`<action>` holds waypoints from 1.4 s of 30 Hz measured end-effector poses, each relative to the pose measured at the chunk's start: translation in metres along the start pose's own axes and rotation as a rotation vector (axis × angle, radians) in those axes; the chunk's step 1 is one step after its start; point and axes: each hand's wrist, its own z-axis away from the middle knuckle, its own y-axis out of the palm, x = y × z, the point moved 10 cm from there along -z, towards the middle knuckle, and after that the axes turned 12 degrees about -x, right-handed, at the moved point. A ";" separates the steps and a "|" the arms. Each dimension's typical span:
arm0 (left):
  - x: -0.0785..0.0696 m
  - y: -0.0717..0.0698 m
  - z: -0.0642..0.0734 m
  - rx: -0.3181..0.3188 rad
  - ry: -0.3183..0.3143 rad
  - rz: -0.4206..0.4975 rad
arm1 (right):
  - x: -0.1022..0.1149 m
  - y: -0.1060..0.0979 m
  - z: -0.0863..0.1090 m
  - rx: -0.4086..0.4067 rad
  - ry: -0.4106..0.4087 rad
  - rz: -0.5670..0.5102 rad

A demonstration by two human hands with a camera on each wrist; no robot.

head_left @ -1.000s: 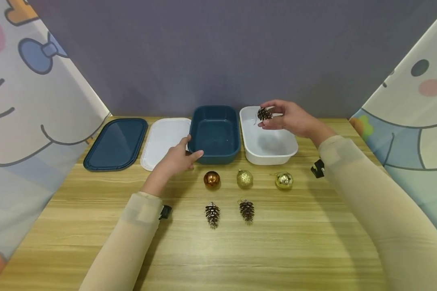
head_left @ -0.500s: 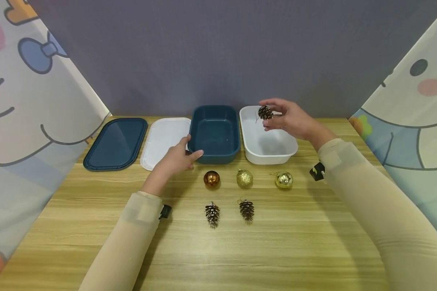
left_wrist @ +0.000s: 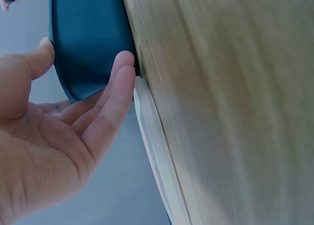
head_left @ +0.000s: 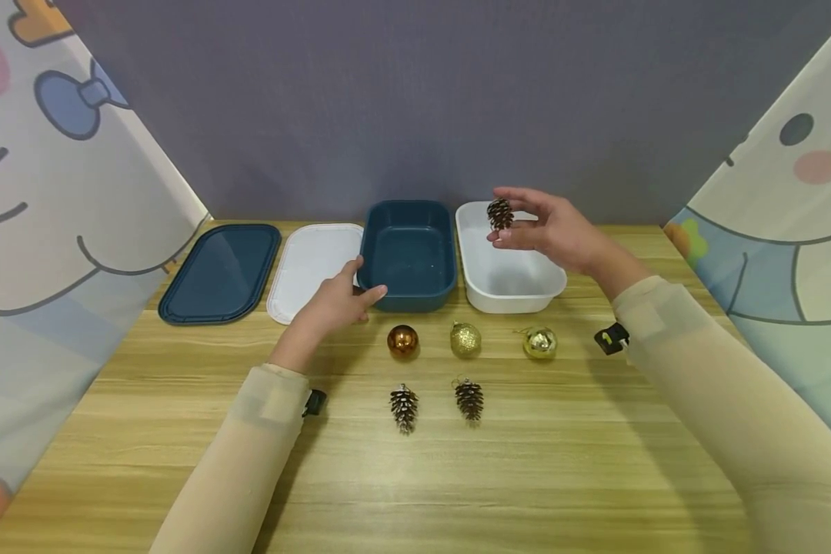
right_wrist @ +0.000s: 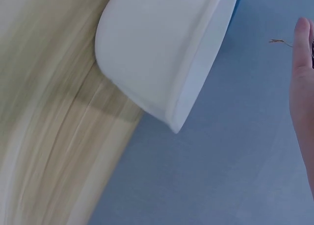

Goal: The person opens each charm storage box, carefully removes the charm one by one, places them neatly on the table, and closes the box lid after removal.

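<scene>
Over the white container (head_left: 515, 269), my right hand (head_left: 561, 231) pinches a pine cone (head_left: 500, 215) between thumb and fingers. In the right wrist view only part of that hand (right_wrist: 304, 87) shows at the right edge, with a thin cord beside it. My left hand (head_left: 339, 302) rests at the near left corner of the dark blue container (head_left: 408, 298). In the left wrist view, its thumb lies at the rim and its extended fingers lie along the outer wall. Nearer me are two more pine cones, one on the left (head_left: 404, 408) and one on the right (head_left: 469, 400).
A copper ball ornament (head_left: 403, 341), a gold glitter ball (head_left: 465, 339) and a shiny gold ball (head_left: 540, 343) sit in a row before the containers. A white lid (head_left: 315, 265) and dark blue lid (head_left: 220, 273) lie at left. A grey wall (head_left: 415, 100) stands behind.
The pine cone has turned more upright in my right hand, with small shifts of hand and forearm above the white container. My left hand stays where it was.
</scene>
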 end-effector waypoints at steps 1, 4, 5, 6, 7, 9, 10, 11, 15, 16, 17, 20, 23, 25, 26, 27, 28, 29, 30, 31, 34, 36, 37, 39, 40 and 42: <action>0.001 0.000 0.000 0.001 -0.004 -0.001 | 0.002 0.002 0.002 0.002 -0.006 -0.014; 0.002 0.000 -0.001 0.003 -0.008 -0.012 | 0.010 0.011 0.011 0.014 -0.033 -0.038; 0.003 0.000 -0.001 0.002 -0.010 -0.017 | 0.014 0.013 0.015 0.021 -0.049 -0.030; 0.003 0.000 -0.001 -0.001 -0.011 -0.020 | 0.017 0.016 0.019 0.029 -0.063 -0.024; 0.003 -0.001 -0.001 -0.002 -0.008 -0.024 | 0.020 0.018 0.024 0.035 -0.077 -0.017; 0.004 -0.002 -0.001 -0.004 -0.006 -0.029 | 0.026 0.021 0.033 0.043 -0.103 0.003; 0.004 -0.003 -0.001 -0.002 -0.006 -0.027 | 0.030 0.023 0.038 0.050 -0.116 0.005; 0.004 -0.003 -0.001 -0.001 -0.006 -0.026 | 0.032 0.024 0.043 0.055 -0.126 0.004; 0.005 -0.005 0.001 0.003 -0.008 -0.029 | 0.044 0.028 0.060 0.076 -0.170 -0.025; 0.005 -0.006 0.001 0.002 -0.008 -0.030 | 0.047 0.028 0.064 0.082 -0.183 -0.040; 0.005 -0.006 0.001 0.002 -0.007 -0.031 | 0.050 0.028 0.068 0.081 -0.193 -0.040; 0.004 -0.007 0.002 0.000 -0.005 -0.032 | 0.054 0.028 0.079 0.088 -0.204 -0.040; 0.003 -0.007 0.002 0.006 -0.004 -0.031 | 0.053 0.026 0.089 0.080 -0.198 -0.016; 0.002 -0.005 0.002 0.014 -0.004 -0.031 | 0.053 0.026 0.096 0.084 -0.201 -0.012; 0.002 -0.004 0.002 0.018 -0.006 -0.031 | 0.052 0.026 0.099 0.088 -0.202 -0.017; 0.001 -0.004 0.002 0.020 -0.008 -0.032 | 0.052 0.027 0.103 0.093 -0.209 -0.018; 0.001 -0.004 0.002 0.020 -0.012 -0.032 | 0.052 0.027 0.107 0.097 -0.218 -0.014; 0.001 -0.004 0.002 0.019 -0.016 -0.033 | 0.052 0.028 0.110 0.103 -0.223 -0.017; 0.001 -0.005 0.002 0.019 -0.017 -0.034 | 0.051 0.029 0.114 0.105 -0.229 -0.013; 0.001 -0.005 0.003 0.016 -0.019 -0.034 | 0.050 0.029 0.118 0.107 -0.233 -0.013; 0.000 -0.006 0.003 0.012 -0.018 -0.030 | 0.047 0.031 0.129 0.104 -0.244 0.001; 0.000 -0.005 0.002 0.013 -0.017 -0.025 | 0.045 0.032 0.135 0.104 -0.246 -0.006; 0.000 -0.005 0.002 0.014 -0.018 -0.023 | 0.044 0.032 0.138 0.105 -0.248 -0.013; 0.001 -0.004 0.002 0.019 -0.017 -0.020 | 0.042 0.034 0.144 0.105 -0.256 -0.031; 0.001 -0.003 0.002 0.019 -0.019 -0.019 | 0.042 0.034 0.147 0.101 -0.271 -0.032; 0.001 -0.003 0.002 0.017 -0.018 -0.019 | 0.045 0.035 0.153 0.092 -0.318 -0.031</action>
